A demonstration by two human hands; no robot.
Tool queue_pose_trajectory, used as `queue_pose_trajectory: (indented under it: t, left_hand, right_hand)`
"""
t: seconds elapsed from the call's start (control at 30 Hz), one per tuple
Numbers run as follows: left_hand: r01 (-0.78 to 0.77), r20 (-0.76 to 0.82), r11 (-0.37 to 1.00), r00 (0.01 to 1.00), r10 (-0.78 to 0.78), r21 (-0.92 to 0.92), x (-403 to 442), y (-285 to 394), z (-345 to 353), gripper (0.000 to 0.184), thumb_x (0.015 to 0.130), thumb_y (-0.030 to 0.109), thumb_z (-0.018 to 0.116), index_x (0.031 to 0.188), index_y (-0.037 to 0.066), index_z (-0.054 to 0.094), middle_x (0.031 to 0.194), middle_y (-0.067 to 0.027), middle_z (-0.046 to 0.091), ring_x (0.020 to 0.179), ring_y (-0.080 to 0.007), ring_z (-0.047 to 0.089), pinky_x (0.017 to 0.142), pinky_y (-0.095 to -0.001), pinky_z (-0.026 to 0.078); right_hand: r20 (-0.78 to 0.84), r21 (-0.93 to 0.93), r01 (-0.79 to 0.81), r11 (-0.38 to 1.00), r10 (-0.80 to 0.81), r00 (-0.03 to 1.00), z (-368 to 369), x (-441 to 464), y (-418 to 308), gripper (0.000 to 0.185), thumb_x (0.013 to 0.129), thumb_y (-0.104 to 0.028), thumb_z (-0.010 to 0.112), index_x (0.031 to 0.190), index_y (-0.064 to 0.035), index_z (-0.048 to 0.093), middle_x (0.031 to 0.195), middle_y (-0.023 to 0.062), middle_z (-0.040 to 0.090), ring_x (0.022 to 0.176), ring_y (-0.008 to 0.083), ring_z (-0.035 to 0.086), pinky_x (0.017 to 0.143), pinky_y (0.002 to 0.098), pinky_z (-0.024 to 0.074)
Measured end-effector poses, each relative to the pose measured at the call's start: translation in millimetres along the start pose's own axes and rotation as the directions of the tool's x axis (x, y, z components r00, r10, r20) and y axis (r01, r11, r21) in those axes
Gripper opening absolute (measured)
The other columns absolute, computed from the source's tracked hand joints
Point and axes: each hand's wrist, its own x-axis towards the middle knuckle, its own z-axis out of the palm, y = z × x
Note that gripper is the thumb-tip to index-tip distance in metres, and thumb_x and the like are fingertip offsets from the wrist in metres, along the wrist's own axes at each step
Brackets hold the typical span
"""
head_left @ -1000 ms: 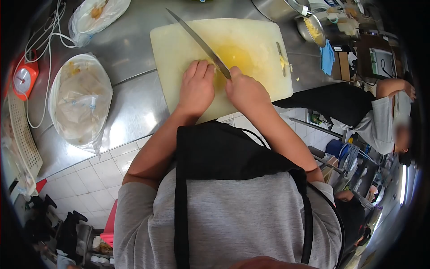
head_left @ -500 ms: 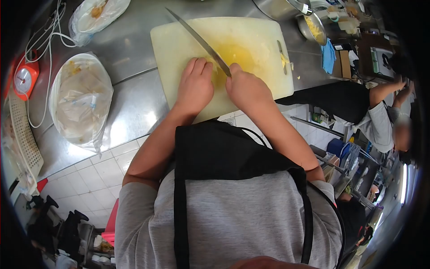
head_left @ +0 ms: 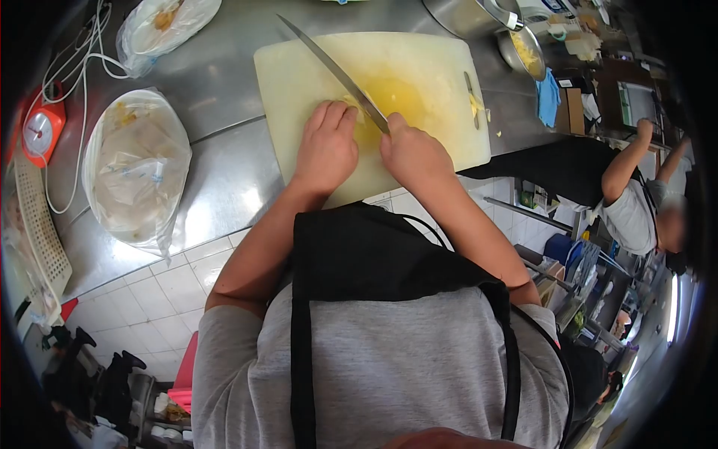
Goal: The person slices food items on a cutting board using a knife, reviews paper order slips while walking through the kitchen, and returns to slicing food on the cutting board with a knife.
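Observation:
My right hand [head_left: 416, 153] is closed around the handle of a long kitchen knife [head_left: 329, 66]. Its blade slants up and left across a pale cutting board [head_left: 441, 63]. Left of the blade, my left hand [head_left: 327, 148] has its fingers bent and pressed together on the board. A small pale yellow food piece [head_left: 349, 99] shows between those fingertips and the blade; most of it is hidden by the fingers. A wet yellow stain spreads on the board to the right of the knife. Some yellow scraps [head_left: 476, 103] lie by the board's handle slot.
A metal bowl [head_left: 522, 54] of yellow shreds and a steel pot [head_left: 464, 16] stand at the back right, near a blue cloth [head_left: 548, 97]. To the left are a bagged container [head_left: 138, 168], a red scale [head_left: 43, 127] and white cables. A co-worker [head_left: 628, 202] stands at right.
My hands and the knife have shifted only slightly. More of the yellow piece now shows beside my left fingertips. The co-worker at right has raised an arm.

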Motion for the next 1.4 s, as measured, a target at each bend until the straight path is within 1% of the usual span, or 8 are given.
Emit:
queue_pose_trajectory:
  t: [0.17,0.27,0.37,0.47,0.67,0.97,1.27,1.4]
  left_hand:
    - [0.004,-0.003,1.0,1.0,-0.004,0.018,0.0,1.5,-0.6,0.04,0.062,-0.006,0.05,0.101,-0.004,0.057,0.106,-0.0146,0.053,0.105,-0.0322,0.047,0.091,-0.0383,0.039]
    - [0.002,0.011,1.0,1.0,-0.002,0.003,1.3,3.0,-2.6,0.04,0.061,-0.006,0.051,0.101,-0.004,0.057,0.106,-0.0149,0.053,0.105,-0.0322,0.047,0.091,-0.0384,0.039]
    - [-0.021,-0.006,1.0,1.0,0.021,-0.002,0.3,0.6,-0.7,0.041,0.061,-0.006,0.051,0.101,-0.004,0.057,0.106,-0.0153,0.053,0.105,-0.0324,0.047,0.091,-0.0385,0.039]
    - [-0.015,0.023,1.0,1.0,0.015,-0.008,-0.7,-0.1,-5.0,0.041,0.06,-0.006,0.051,0.101,-0.004,0.057,0.105,-0.0154,0.053,0.104,-0.0327,0.047,0.091,-0.0387,0.039]
    - [-0.016,0.009,1.0,1.0,0.015,0.014,-1.8,0.6,-4.9,0.04,0.061,-0.005,0.051,0.1,-0.004,0.057,0.105,-0.0154,0.053,0.104,-0.033,0.047,0.091,-0.0389,0.039]
    - [0.0,0.014,1.0,1.0,0.001,-0.014,3.6,-5.3,-8.8,0.037,0.063,-0.004,0.051,0.099,-0.002,0.06,0.101,-0.0138,0.056,0.1,-0.0313,0.048,0.088,-0.0384,0.04]
    - [-0.065,0.077,0.988,0.996,0.054,0.144,9.1,-8.1,-11.8,0.028,0.068,0.005,0.053,0.094,0.003,0.063,0.096,-0.0068,0.057,0.097,-0.025,0.05,0.08,-0.0382,0.04]
    - [-0.081,0.025,0.991,0.997,0.079,0.103,18.0,-12.7,-21.8,0.025,0.07,0.005,0.055,0.093,0.005,0.064,0.091,-0.0068,0.06,0.089,-0.0259,0.053,0.077,-0.0383,0.041]
  right_hand:
    - [0.009,-0.019,0.012,1.0,-0.011,1.0,0.9,-0.7,-0.1,0.02,0.084,-0.021,0.047,0.089,-0.0011,0.047,0.073,0.022,0.061,0.07,0.0378,0.06,0.064,0.0466,0.0482]
    - [-0.065,-0.013,0.026,1.0,-0.027,0.998,21.0,9.1,3.5,0.019,0.084,-0.02,0.048,0.088,-0.0011,0.047,0.072,0.0225,0.061,0.069,0.0379,0.06,0.063,0.0466,0.0483]
    - [-0.049,0.003,0.059,0.998,-0.059,0.997,12.3,11.4,3.3,0.019,0.084,-0.019,0.047,0.088,-0.001,0.047,0.072,0.0227,0.061,0.069,0.038,0.06,0.063,0.0465,0.0483]
    - [0.063,0.009,0.001,1.0,-0.001,0.998,-7.5,0.3,-1.7,0.019,0.085,-0.017,0.04,0.09,-0.0023,0.049,0.079,0.0233,0.062,0.075,0.0382,0.062,0.067,0.0464,0.0491]
    - [0.012,0.014,0.016,1.0,-0.016,1.0,12.9,11.8,-2.1,0.02,0.086,-0.019,0.039,0.092,-0.0024,0.049,0.079,0.0218,0.062,0.074,0.0377,0.062,0.068,0.0455,0.0491]
    - [0.093,0.01,-0.01,1.0,0.009,0.996,-5.6,6.3,2.4,0.02,0.086,-0.019,0.042,0.094,-0.0027,0.049,0.082,0.0197,0.062,0.077,0.0357,0.061,0.069,0.0448,0.0479]
    - [-0.006,-0.017,0.045,0.999,-0.045,0.999,1.2,8.3,21.3,0.019,0.086,-0.021,0.043,0.089,-0.003,0.05,0.08,0.0198,0.062,0.074,0.0349,0.062,0.065,0.0441,0.0496]
    - [-0.201,-0.055,0.087,0.995,-0.097,0.975,25.7,4.0,33.4,0.013,0.082,-0.017,0.047,0.084,-0.0049,0.05,0.074,0.0168,0.058,0.068,0.0326,0.061,0.057,0.0435,0.0504]
